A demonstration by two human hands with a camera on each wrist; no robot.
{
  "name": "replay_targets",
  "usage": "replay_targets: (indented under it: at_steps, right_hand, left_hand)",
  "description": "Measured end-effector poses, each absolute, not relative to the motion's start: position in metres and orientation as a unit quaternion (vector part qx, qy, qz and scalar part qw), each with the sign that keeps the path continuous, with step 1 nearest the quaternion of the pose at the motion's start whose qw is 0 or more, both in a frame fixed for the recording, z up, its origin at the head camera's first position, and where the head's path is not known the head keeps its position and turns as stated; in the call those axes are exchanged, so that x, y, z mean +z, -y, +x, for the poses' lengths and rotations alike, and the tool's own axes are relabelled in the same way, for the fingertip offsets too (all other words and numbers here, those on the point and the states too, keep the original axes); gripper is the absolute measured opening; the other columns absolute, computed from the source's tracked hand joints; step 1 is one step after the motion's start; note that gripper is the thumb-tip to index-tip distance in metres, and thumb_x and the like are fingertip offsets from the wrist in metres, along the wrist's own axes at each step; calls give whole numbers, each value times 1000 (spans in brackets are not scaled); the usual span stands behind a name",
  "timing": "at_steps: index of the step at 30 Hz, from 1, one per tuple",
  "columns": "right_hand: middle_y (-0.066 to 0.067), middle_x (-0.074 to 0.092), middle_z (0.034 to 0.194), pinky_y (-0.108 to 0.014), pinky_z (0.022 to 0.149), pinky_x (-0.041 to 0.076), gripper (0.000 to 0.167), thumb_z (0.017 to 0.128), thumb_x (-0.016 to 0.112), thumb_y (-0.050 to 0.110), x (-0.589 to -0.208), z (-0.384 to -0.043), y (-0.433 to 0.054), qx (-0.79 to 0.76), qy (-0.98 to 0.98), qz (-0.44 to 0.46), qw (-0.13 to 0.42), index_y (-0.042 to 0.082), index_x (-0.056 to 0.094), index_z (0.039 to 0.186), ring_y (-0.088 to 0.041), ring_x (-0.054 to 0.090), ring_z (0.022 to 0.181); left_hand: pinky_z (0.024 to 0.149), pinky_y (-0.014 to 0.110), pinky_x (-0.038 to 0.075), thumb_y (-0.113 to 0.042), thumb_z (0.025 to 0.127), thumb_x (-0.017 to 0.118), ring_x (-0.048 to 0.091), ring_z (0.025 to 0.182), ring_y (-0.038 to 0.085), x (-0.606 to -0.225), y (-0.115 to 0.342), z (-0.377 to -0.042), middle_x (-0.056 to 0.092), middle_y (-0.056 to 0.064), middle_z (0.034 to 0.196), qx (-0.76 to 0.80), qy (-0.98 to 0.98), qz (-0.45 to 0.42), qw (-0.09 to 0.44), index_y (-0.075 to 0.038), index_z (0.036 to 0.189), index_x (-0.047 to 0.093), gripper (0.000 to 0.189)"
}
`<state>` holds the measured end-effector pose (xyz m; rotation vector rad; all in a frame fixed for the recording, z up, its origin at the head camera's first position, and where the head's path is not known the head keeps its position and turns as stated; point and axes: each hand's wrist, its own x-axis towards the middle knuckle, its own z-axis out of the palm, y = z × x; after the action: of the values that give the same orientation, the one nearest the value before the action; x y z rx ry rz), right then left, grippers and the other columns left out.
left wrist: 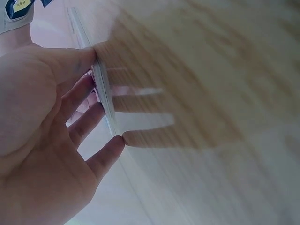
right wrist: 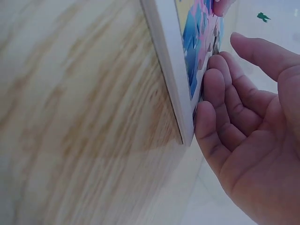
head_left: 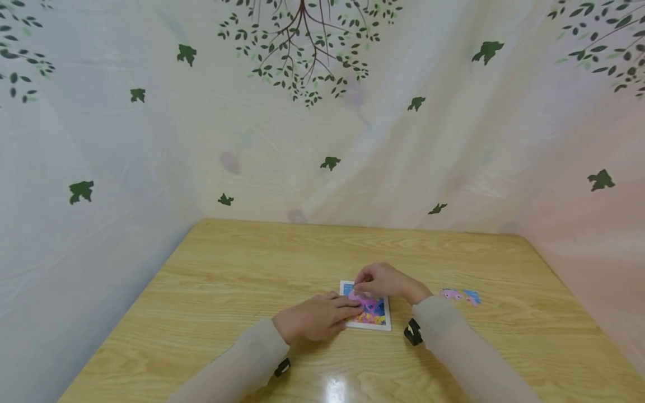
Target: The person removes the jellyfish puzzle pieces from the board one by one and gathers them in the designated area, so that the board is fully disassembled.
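Note:
A small white-framed picture puzzle [head_left: 370, 327], printed in pink, blue and yellow, lies flat on the table. My left hand [head_left: 317, 316] reaches over its left side, fingers extended across the picture. In the left wrist view, the thumb of that hand [left wrist: 56, 112] touches the board's edge. Over the upper right part of the puzzle is my right hand [head_left: 387, 281]. Its bent fingertips [right wrist: 214, 79] rest at the picture's surface, while the thumb stands apart from them. Between that thumb and the fingers no piece shows in the right wrist view.
Several loose puzzle pieces [head_left: 452, 294], pink and blue, lie on the wooden table [head_left: 252, 257] to the right, just beyond my right forearm. A pale curtain [head_left: 282, 184] with green leaf prints hangs behind the table and along both sides.

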<state>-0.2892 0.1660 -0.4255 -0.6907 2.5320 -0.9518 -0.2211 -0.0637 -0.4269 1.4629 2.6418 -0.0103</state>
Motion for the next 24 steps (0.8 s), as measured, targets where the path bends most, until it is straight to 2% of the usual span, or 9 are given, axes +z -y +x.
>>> replay_targets:
  at_steps: [4,9,16,24]
  right_hand:
    - [1,68,85,-25,63,49,13,100,70,20,-427,-290,-164,-342,-895,-227,175,7,74,99,-12,59,71]
    - [1,67,86,-26,65,49,16,97,75,25,-429,-290,-161,-343,-902,-205,162,9,72,96,-13,59,74]
    - [1,68,85,-28,67,50,16,94,78,21,-427,-289,-157,-356,-899,-210,144,8,69,93,-13,60,75]
    - [2,70,86,-29,69,53,16,96,75,21,-431,-290,-157,-370,-890,-220,150,8,72,106,-13,62,77]
  left_hand:
    - [122,37,34,-23,110,52,46,143,23,-428,63,-222,44,1,162,-1,-875,480,65,-16,159,45,50]
    - [121,35,35,-23,110,52,46,143,22,-429,64,-223,47,1,160,-9,-870,491,44,-15,157,47,48]
    - [120,35,35,-23,110,51,46,142,22,-430,65,-223,46,2,160,-6,-866,498,45,-14,158,46,48]
    - [120,34,35,-21,110,51,43,145,22,-431,65,-223,45,2,161,5,-869,492,58,-14,158,45,49]
